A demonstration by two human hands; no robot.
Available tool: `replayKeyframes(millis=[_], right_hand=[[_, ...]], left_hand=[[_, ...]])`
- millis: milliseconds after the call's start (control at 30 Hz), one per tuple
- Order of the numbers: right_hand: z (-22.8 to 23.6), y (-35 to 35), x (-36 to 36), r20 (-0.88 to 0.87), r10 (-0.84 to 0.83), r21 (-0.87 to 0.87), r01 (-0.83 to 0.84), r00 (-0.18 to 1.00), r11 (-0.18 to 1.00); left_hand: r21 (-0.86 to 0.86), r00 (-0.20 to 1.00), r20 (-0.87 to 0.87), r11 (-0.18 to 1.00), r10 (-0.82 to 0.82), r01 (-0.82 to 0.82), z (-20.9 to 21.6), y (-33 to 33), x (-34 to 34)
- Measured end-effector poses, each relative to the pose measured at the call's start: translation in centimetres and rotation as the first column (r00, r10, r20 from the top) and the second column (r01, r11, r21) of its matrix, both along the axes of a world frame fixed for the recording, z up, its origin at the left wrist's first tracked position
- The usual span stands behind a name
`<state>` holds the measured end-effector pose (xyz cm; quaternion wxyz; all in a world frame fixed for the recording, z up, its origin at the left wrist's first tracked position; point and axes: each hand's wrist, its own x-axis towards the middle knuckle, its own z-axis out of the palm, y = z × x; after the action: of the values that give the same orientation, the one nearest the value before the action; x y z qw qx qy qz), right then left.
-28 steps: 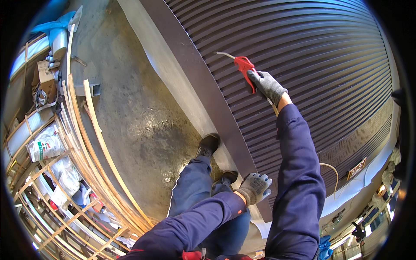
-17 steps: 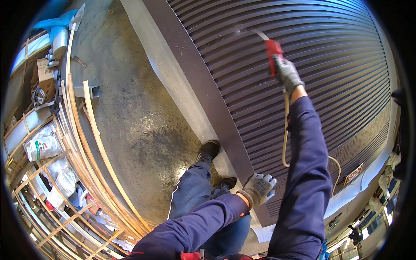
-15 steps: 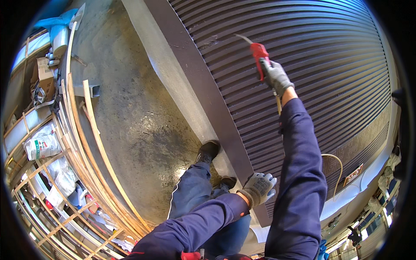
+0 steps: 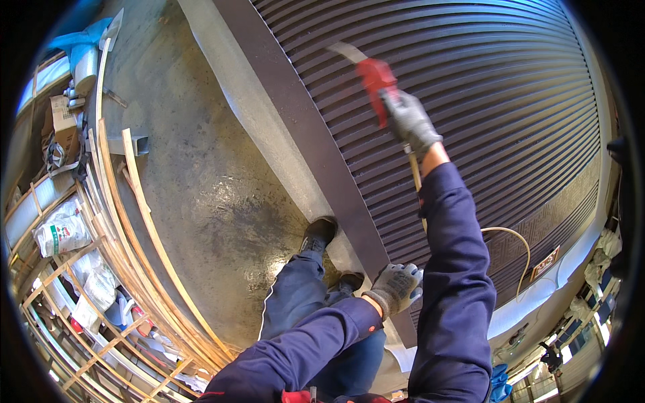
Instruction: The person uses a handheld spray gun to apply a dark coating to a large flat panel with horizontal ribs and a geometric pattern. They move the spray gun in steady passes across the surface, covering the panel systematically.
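Observation:
My right hand [image 4: 411, 124], in a grey glove, is wrapped around the handle of a red air blow gun [image 4: 376, 75]. Its curved, pale nozzle points toward the far left, blurred by motion. A tan hose [image 4: 412, 164] runs back from the handle under my right forearm. Below the blow gun lies a large dark brown ribbed panel [image 4: 490, 101] with a flat border [image 4: 306, 127]. My left hand [image 4: 395, 289], also gloved, rests at the panel's near border, fingers loosely bent and holding nothing visible.
Long wooden strips [image 4: 151, 228] and a slatted wooden frame [image 4: 101, 349] stand at the left, with white bags [image 4: 62, 230] and a cardboard box [image 4: 64, 127]. The hose loops over the panel's right side near a small framed sign [image 4: 545, 263]. My shoes are beside the panel.
My right hand has moved left and slightly nearer with the blow gun over the panel. The left hand stays at the border, and the whole view has shifted slightly.

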<state>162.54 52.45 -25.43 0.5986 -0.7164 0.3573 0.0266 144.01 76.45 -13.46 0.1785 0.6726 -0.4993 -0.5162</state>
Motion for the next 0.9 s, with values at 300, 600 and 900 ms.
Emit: replayKeyframes(millis=[300, 600, 900], right_hand=[[-3.8, -1.0, -0.8, -0.145, -0.033, -0.219, 0.000, 0.989, 0.976], [-1.6, 4.0, 1.9, -0.135, 0.115, -0.118, -0.132, 0.984, 0.984], [-1.8, 8.4, -9.6, -0.144, 0.341, 0.187, -0.313, 0.929, 0.931]], left_hand=[[0.036, 0.997, -0.076, 0.999, -0.012, 0.015, -1.7, 0.2, -3.5], [0.137, 0.640, -0.576, 0.831, 0.509, -0.539, -6.1, 2.8, -8.4], [0.192, 0.963, -0.180, 0.953, -0.199, 0.233, 1.1, -0.6, -0.5]])
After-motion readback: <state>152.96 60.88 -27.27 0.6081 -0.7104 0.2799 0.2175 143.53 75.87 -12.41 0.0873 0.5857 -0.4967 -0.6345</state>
